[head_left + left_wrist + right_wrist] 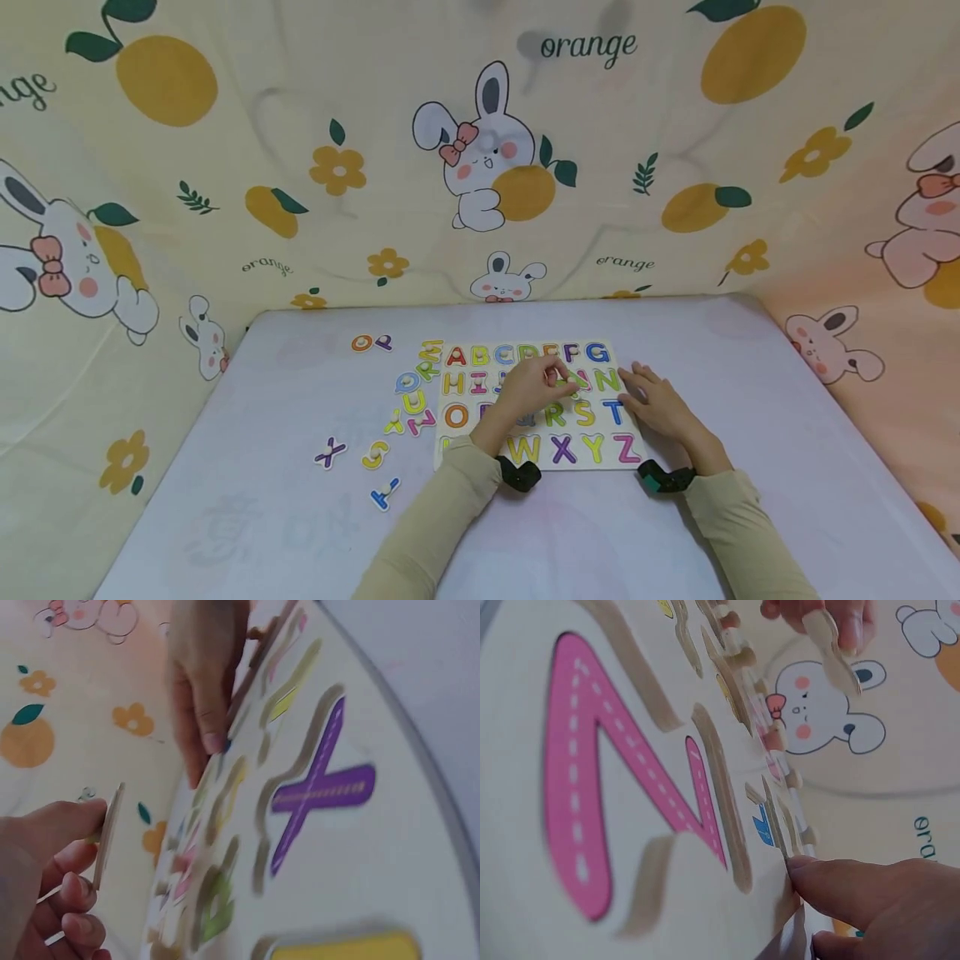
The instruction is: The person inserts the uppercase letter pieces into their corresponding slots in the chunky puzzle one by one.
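The left hand (528, 387) is over the middle of a white wooden alphabet board (573, 431), pinching a thin wooden letter piece (109, 836) between thumb and fingers. In the head view the piece looks green; the left wrist view shows it nearly edge-on, raised off the board. At the board's right side, the right hand (660, 404) touches the edge near the N and T, with its thumb (832, 885) against the rim in the right wrist view. Purple X (322, 787) and pink Z (577, 772) recesses lie bare. Several upper letters stand in place with knobs; the left hand hides part of the middle rows.
Loose letter pieces lie left of the board: orange O (362, 342), purple P (384, 342), blue Q (407, 382), purple X (330, 452), yellow S (375, 455), blue T (385, 493) and several more beside its left edge. A patterned cloth (600, 125) rises behind the white table (285, 533).
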A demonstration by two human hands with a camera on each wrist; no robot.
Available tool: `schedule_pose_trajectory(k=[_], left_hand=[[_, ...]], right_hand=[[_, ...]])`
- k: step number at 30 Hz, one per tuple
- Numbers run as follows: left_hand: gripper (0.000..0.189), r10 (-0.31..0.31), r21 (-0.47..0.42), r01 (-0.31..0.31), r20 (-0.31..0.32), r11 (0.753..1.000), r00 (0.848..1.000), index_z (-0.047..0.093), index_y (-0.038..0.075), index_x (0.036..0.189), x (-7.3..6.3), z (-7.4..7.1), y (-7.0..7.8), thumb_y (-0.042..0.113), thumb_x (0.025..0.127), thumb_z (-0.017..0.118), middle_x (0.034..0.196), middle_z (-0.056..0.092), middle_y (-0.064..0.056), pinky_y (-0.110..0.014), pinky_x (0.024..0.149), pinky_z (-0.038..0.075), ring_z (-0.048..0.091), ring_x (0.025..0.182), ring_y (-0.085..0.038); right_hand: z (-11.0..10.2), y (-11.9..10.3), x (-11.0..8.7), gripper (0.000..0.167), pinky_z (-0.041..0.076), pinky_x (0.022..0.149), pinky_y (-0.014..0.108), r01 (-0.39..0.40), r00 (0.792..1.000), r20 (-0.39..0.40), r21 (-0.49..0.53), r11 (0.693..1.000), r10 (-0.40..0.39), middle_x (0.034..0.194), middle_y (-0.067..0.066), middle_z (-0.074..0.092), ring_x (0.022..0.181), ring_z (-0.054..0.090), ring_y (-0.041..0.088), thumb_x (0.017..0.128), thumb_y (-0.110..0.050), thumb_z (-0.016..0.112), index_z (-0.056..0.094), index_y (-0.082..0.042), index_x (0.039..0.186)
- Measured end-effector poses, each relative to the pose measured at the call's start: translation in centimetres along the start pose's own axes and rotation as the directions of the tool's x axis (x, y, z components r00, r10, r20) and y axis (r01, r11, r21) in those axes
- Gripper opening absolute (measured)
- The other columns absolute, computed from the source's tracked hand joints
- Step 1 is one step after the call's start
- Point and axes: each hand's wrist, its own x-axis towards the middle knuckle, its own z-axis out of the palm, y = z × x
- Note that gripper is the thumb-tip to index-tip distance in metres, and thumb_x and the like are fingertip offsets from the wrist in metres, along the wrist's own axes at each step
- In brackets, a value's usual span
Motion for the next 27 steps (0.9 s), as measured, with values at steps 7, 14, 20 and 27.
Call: schedule_pose_trajectory(k=[7,14,20,27], left_hand=[[0.023,-0.029,0.044,0.029,0.017,0.999,0.999,0.063,0.02,0.09,0.6,1.4,0.8,0.041,0.085,0.071,0.065,0.043,0.013,-0.015,0.052,0.026,0.036,0.055,0.0],[0.024,-0.084,0.16,0.082,0.006,0.984,0.996,0.064,0.024,0.088,1.5,2.7,1.6,0.046,0.085,0.069,0.063,0.043,0.012,-0.018,0.051,0.026,0.038,0.055,-0.002],[0.024,-0.161,0.259,0.154,0.004,0.954,0.987,0.062,0.026,0.083,1.8,3.6,2.1,0.05,0.084,0.069,0.068,0.049,0.012,-0.02,0.056,0.03,0.045,0.062,-0.004],[0.022,-0.168,0.305,0.156,0.013,0.939,0.986,0.067,0.027,0.087,1.7,3.7,2.3,0.048,0.083,0.07,0.078,0.063,0.013,-0.02,0.061,0.032,0.05,0.068,-0.004]], right_hand=[[0.1,0.0,0.0,0.061,0.009,0.114,0.068,0.001,1.0,-0.001,-0.018,1.0,-0.001,0.155,0.033,0.017,0.144,0.011,0.052,0.096,-0.027,0.054,0.034,0.0,0.147],[0.1,0.0,0.0,0.059,0.011,0.113,0.068,0.01,1.0,-0.016,-0.03,0.999,-0.01,0.154,0.034,0.019,0.143,0.014,0.053,0.096,-0.025,0.055,0.036,0.001,0.146],[0.1,0.0,0.0,0.059,0.01,0.113,0.068,0.012,1.0,-0.017,-0.027,1.0,-0.012,0.153,0.034,0.019,0.143,0.014,0.053,0.096,-0.026,0.055,0.036,0.001,0.145],[0.1,0.1,0.1,0.058,0.01,0.113,0.068,0.019,1.0,-0.021,-0.02,1.0,-0.019,0.154,0.034,0.02,0.143,0.015,0.053,0.096,-0.025,0.054,0.037,0.001,0.145]])
